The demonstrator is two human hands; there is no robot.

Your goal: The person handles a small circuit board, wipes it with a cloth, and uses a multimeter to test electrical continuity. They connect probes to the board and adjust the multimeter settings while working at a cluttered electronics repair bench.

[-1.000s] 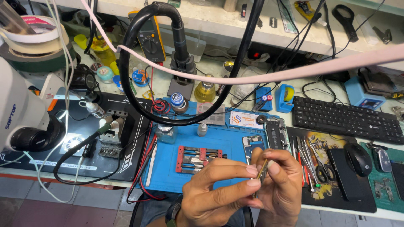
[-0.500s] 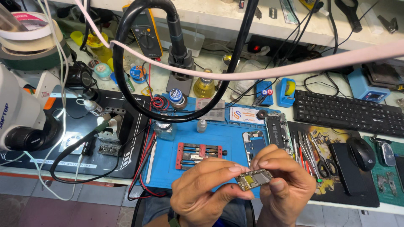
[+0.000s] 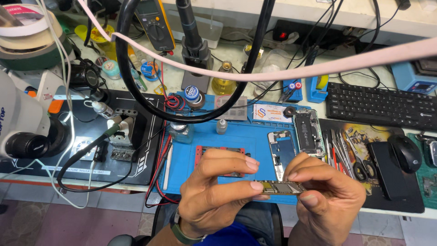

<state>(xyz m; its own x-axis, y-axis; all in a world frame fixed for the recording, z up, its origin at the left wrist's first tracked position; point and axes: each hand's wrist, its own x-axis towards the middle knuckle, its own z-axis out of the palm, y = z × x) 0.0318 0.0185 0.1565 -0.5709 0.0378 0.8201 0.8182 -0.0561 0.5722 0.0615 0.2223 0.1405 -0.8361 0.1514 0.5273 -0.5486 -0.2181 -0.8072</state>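
Note:
A small narrow circuit board (image 3: 281, 187) is held level between both hands, above the near edge of the blue work mat (image 3: 207, 136). My left hand (image 3: 217, 193) pinches its left end with thumb and fingers. My right hand (image 3: 327, 200) grips its right end. A dark watch band sits on my left wrist. Beyond the board lie an open phone frame (image 3: 281, 152) and an opened phone body (image 3: 307, 130). A red holder (image 3: 200, 152) is partly hidden behind my left hand.
A microscope (image 3: 20, 118) stands at left over a black mat (image 3: 145, 150). Tweezers and scissors (image 3: 346, 152) lie right of the phones, then a dark phone (image 3: 384, 171), mouse (image 3: 406, 152) and keyboard (image 3: 380, 105). Cables, a pink hose (image 3: 318, 68) and small bottles (image 3: 221, 125) cross the back.
The board went from held upright on edge to lying flat between both hands. Both hands stayed near the mat's front edge.

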